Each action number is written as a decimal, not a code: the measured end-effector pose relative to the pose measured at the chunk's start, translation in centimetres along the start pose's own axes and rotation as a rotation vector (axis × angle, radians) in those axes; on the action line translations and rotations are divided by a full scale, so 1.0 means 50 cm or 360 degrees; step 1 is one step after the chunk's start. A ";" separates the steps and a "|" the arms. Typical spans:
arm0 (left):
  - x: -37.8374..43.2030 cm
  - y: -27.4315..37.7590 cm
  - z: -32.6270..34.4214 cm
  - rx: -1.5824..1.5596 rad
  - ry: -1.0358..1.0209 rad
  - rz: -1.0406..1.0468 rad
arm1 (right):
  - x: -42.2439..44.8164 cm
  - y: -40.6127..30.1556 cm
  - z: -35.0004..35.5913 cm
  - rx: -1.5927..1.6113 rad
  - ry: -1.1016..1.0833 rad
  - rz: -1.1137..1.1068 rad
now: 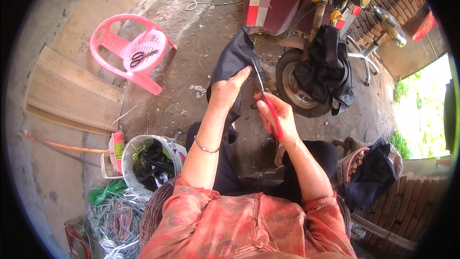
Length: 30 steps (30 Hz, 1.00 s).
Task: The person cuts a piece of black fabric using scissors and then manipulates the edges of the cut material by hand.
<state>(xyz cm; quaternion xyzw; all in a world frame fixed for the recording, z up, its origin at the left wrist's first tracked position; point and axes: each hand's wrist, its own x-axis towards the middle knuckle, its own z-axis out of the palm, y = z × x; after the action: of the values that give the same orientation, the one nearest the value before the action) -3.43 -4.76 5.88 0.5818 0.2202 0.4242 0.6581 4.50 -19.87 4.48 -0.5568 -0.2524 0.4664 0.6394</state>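
My left hand [230, 88] grips a piece of black cloth [231, 59], thumb on top, with the cloth spread out past the fingers and hanging down below the wrist. In my right hand [276, 115] is a pair of scissors with red handles [274, 117]. Their metal blades [258, 75] point up and away from me, lying along the cloth's right edge near my left thumb. The blades look nearly closed; whether cloth lies between them I cannot tell.
Ahead on the left stands a pink plastic chair [145, 48] with dark-handled scissors [138, 58] on its seat. A bucket [125, 160] of black scraps is by my left side. Black cloth [325, 68] drapes over a vehicle's front wheel [287, 79]. More dark cloth [373, 172] hangs over a container at right.
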 end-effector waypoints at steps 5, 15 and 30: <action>0.003 0.003 -0.003 -0.0159 0.0123 -0.0046 | -0.003 -0.004 0.002 -0.0138 -0.0021 0.0034; 0.005 0.014 -0.023 -0.0229 0.0278 -0.0334 | 0.009 0.008 -0.010 -0.0077 -0.0116 -0.0053; 0.000 -0.005 0.002 -0.0363 0.0178 -0.0440 | 0.009 0.013 -0.001 -0.0171 -0.0209 -0.0152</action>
<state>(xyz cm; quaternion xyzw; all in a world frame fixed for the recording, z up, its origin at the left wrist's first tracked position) -3.31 -4.81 5.63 0.4431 0.2847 0.3838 0.7585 4.56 -19.53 3.77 -0.5459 -0.3446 0.4566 0.6122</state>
